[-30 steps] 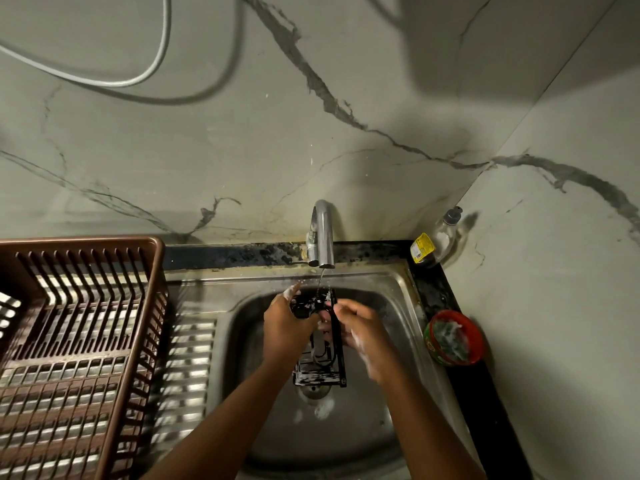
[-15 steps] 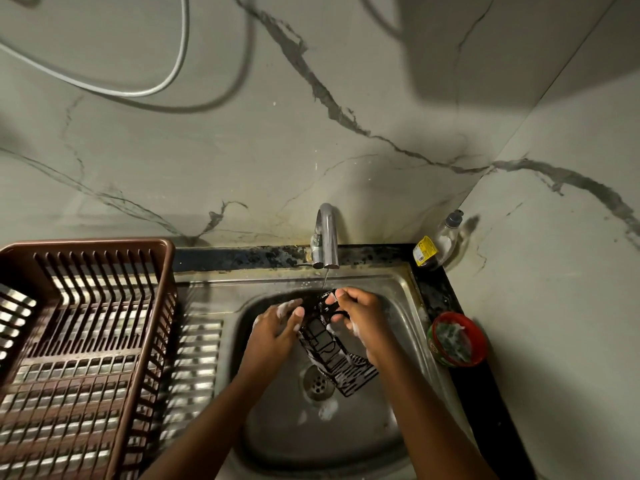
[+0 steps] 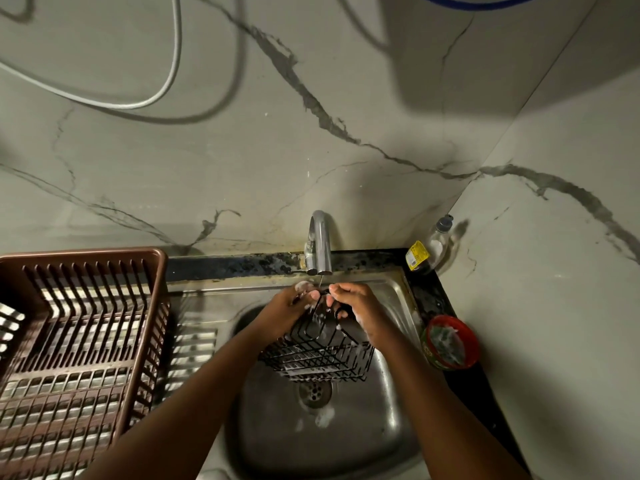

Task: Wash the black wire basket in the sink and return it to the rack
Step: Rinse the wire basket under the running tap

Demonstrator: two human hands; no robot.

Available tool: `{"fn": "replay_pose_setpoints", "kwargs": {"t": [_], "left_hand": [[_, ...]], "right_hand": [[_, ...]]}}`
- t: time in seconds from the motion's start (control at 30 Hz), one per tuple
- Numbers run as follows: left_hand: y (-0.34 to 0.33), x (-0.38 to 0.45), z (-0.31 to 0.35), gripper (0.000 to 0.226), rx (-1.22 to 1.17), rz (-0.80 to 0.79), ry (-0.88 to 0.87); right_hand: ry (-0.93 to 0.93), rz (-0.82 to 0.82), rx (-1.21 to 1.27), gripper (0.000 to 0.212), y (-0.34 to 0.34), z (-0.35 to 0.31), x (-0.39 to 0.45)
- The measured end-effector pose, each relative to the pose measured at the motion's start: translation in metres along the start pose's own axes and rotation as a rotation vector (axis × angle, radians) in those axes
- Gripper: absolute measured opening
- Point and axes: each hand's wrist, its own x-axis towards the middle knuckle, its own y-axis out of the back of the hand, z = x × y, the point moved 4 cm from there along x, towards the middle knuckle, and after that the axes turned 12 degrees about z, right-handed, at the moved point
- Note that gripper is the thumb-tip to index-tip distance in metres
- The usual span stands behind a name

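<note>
Dim, hard wall shadows; wide-angle bending at edges.

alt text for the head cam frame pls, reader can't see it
Two bare hands, left hand and right hand, hold a black wire basket under the chrome tap over a steel sink. A brown plastic dish rack sits to the left; a red round tub and a clear soap bottle sit to the right.

Under the tap (image 3: 320, 242), my left hand (image 3: 289, 311) and right hand (image 3: 360, 311) hold the soapy black wire basket (image 3: 318, 355) by its top; the brown rack (image 3: 78, 344) sits left of my grip.
</note>
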Motion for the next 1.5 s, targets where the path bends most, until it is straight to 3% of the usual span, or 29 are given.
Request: {"fn": "replay_pose_setpoints", "kwargs": {"t": [0.2, 0.37, 0.47, 0.6, 0.67, 0.8, 0.87, 0.97, 1.03, 1.13, 1.23, 1.3, 1.43, 1.5], "left_hand": [[0.005, -0.007, 0.004, 0.022, -0.055, 0.012, 0.062], [0.014, -0.002, -0.010, 0.030, -0.114, -0.061, 0.123], [0.026, -0.006, -0.024, 0.037, -0.083, -0.130, 0.119], [0.032, -0.016, -0.038, 0.045, -0.096, -0.124, 0.212], [0.031, -0.019, -0.038, 0.043, -0.141, -0.086, 0.268], [0.023, -0.025, -0.038, 0.041, -0.158, -0.022, 0.325], [0.018, -0.028, -0.037, 0.041, -0.173, 0.020, 0.366], [0.009, -0.032, -0.035, 0.043, -0.215, 0.083, 0.416], [0.006, -0.033, -0.037, 0.043, -0.247, 0.124, 0.473], [0.001, -0.034, -0.041, 0.038, -0.359, 0.168, 0.526], [-0.006, -0.037, -0.043, 0.037, -0.402, 0.190, 0.554], [-0.013, -0.038, -0.043, 0.038, -0.415, 0.180, 0.571], [-0.019, -0.040, -0.043, 0.039, -0.469, 0.208, 0.604], [-0.019, -0.041, -0.040, 0.039, -0.506, 0.225, 0.608]], "right_hand": [[0.041, -0.006, -0.176, 0.022, -0.002, 0.003, 0.009], [0.004, -0.016, -0.068, 0.021, -0.006, 0.002, 0.014], [0.005, 0.004, -0.020, 0.033, 0.000, 0.000, 0.021], [-0.026, 0.039, 0.044, 0.025, 0.008, 0.003, 0.028], [0.007, 0.069, -0.029, 0.026, 0.005, 0.003, 0.031], [0.267, 0.172, -0.493, 0.014, -0.005, 0.007, 0.041], [0.314, 0.256, -0.480, 0.016, -0.012, 0.011, 0.042], [0.212, 0.405, -0.304, 0.023, -0.018, 0.018, 0.041], [0.083, 0.471, -0.053, 0.020, -0.022, 0.025, 0.040], [-0.285, 0.391, 0.581, 0.017, -0.042, 0.029, 0.042], [-0.604, 0.246, 0.892, 0.028, -0.065, 0.027, 0.046], [-0.679, 0.171, 0.983, 0.032, -0.073, 0.025, 0.049], [-0.684, 0.072, 1.102, 0.066, -0.083, 0.023, 0.056], [-0.657, 0.014, 1.166, 0.047, -0.088, 0.019, 0.062]]}}
